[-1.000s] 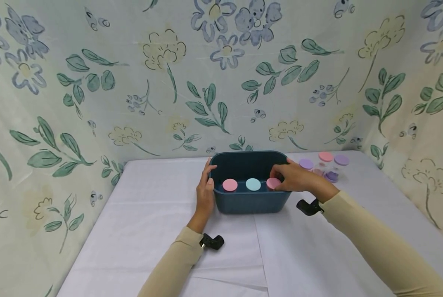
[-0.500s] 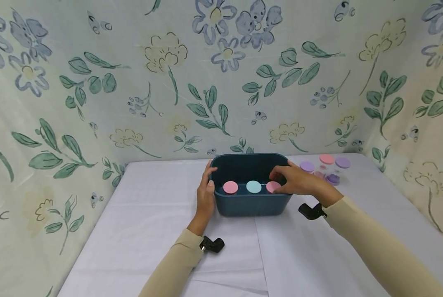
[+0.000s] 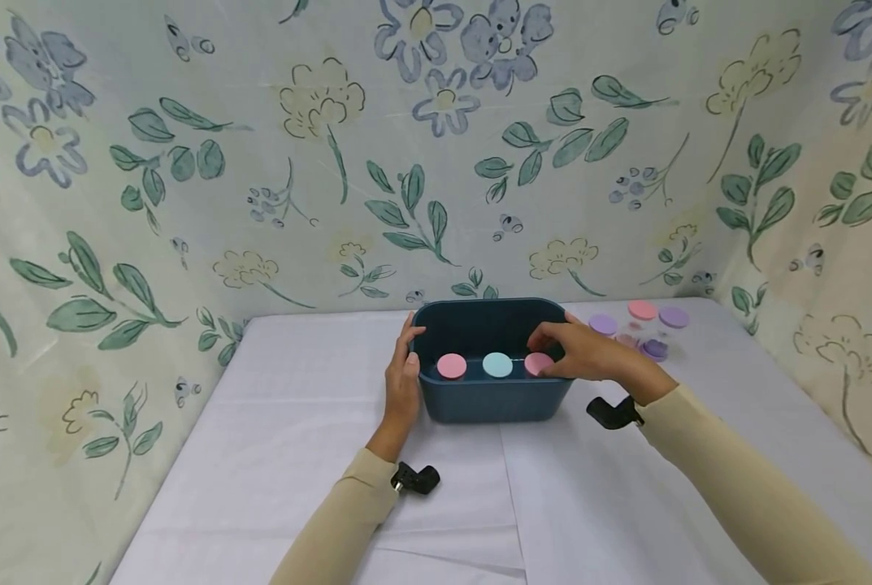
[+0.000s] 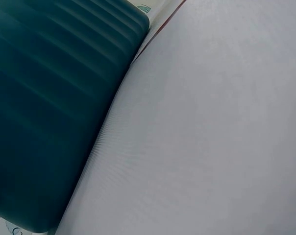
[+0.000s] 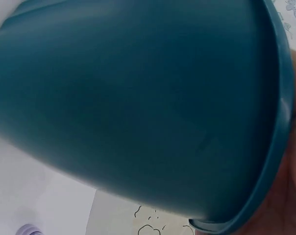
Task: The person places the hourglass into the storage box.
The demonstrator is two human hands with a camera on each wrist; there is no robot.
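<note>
A dark teal plastic bin (image 3: 490, 404) stands on the white cloth in the head view. Inside it, in a row, are a pink-lidded jar (image 3: 452, 366), a blue-lidded jar (image 3: 497, 365) and a second pink-lidded jar (image 3: 536, 364); their bodies are mostly hidden by the front wall. My left hand (image 3: 402, 390) holds the bin's left side, fingertips at the rim. Reaching over the right rim, my right hand (image 3: 580, 351) pinches the right-hand pink-lidded jar at its lid. The bin's outer wall fills much of the left wrist view and the right wrist view, which hides the jars there.
To the right of the bin, small clear jars stand close together: a purple-lidded jar (image 3: 603, 325), a coral-lidded jar (image 3: 642, 310) and another purple-lidded jar (image 3: 673, 318). Lower among them shows a purple piece (image 3: 654, 349). A floral curtain (image 3: 436, 162) hangs behind the table.
</note>
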